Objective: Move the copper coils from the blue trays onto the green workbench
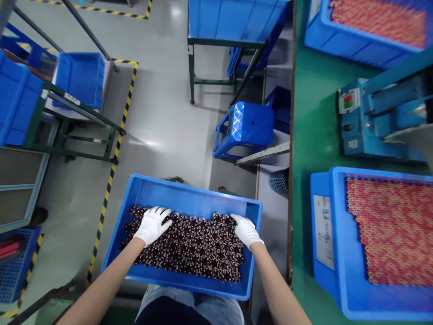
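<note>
A blue plastic bin (192,201) lies just in front of my body, above my lap. Inside it, rows of small dark rings with copper-coloured windings (189,246) sit packed side by side; they look like wound coils. My left hand (152,226), in a white glove, rests on the coils at the left, fingers spread over them. At the right end of the rows is my right hand (246,231), also gloved, with its fingers stretched toward the coils and touching the outer ones. Its lower fingers are partly hidden.
To the right, a green-topped bench (306,135) carries a blue bin of reddish ring parts (392,230), another such bin (352,38) and a blue machine (355,122). A blue stool (250,128) stands ahead. Racks with bins (79,81) stand left, beyond yellow-black floor tape (117,149).
</note>
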`<state>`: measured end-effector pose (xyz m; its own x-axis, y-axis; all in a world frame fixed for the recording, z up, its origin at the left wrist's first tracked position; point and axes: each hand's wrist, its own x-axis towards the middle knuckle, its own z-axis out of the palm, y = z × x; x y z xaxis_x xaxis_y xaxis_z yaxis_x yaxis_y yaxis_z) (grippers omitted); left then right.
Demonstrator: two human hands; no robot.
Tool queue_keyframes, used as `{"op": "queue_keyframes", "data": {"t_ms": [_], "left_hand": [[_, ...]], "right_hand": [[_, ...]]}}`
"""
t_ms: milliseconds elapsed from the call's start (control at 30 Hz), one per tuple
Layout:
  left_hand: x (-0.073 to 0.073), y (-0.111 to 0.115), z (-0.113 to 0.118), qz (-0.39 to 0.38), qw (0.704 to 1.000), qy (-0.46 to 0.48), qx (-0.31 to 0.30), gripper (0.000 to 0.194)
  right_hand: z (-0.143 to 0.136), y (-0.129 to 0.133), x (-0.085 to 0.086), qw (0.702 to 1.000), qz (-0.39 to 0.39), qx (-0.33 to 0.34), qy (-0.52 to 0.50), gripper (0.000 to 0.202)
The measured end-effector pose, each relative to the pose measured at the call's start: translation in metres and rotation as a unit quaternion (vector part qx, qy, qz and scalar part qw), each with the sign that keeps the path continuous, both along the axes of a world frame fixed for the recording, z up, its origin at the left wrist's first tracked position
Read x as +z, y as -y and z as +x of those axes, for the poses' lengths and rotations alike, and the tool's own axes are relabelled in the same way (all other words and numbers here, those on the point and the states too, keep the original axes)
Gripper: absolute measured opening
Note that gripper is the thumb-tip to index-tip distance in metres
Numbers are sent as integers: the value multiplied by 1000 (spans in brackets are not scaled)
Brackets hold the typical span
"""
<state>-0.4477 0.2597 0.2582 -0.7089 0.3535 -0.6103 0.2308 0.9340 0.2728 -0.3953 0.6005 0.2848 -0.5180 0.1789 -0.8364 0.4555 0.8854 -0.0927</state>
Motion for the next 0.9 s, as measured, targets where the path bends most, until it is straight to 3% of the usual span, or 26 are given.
{"op": "queue_keyframes", "data": {"t_ms": [167,367,533,667,767,900], "left_hand": [[-4,1,1,-4,1000,0,7,37],[-7,1,9,-7,999,-39,1,38],[-14,25,49,9,981,-192,-4,42],[-28,56,83,-12,961,-277,-1,50],[-33,68,91,-22,963,-269,-19,50],[-26,67,84,-42,966,-256,-7,44]], "right_hand": [[-10,-15,-8,999,-16,-34,-5,67],[7,-11,-8,996,-55,-41,-49,64],[32,-5,-3,975,21,-116,-186,49],[61,22,-4,957,66,-144,-243,44],[71,46,-10,957,81,-113,-256,39],[68,66,-16,947,205,-29,-246,36]]}}
